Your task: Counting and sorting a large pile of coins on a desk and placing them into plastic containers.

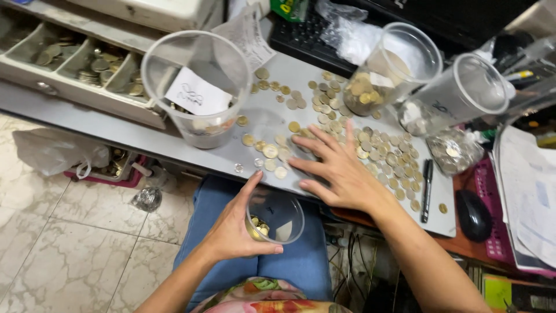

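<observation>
My left hand grips a clear plastic cup just below the grey desk's front edge, over my lap. The cup holds a few gold coins at its bottom. My right hand lies flat on the desk with its fingers spread, touching loose gold and silver coins near the edge. More coins are scattered across the desk beyond and to the right of that hand.
Three clear containers with coins stand on the desk: one with a paper note, two tilted ones. An open coin drawer sits at left. A pen, mouse, keyboard and a bag of coins lie around.
</observation>
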